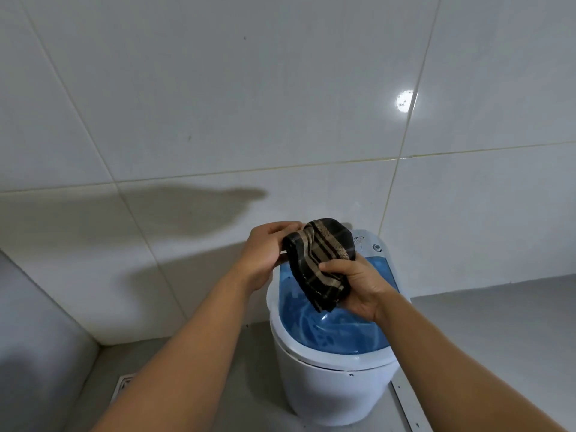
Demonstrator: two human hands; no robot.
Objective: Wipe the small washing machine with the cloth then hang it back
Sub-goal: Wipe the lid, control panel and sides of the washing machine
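The tiled wall (218, 104) fills the view behind the washer (330, 378), with a bright glare spot high to the washer's right and arm shadows to its left. The grey floor (498, 322) runs under the washer, and a drain grate (124, 386) sits in it low to the washer's left. The washer itself is a small white tub standing against the wall, its blue see-through lid (339, 335) closed and a round knob (377, 247) on the panel at the back. Just above the lid, both hands hold a bunched dark cloth (321, 260) with tan stripes. The left hand (265, 254) has its grip closed round the cloth's upper end; the right hand (358, 288) pinches the lower end, thumb on top. Whether the cloth touches the lid cannot be told.
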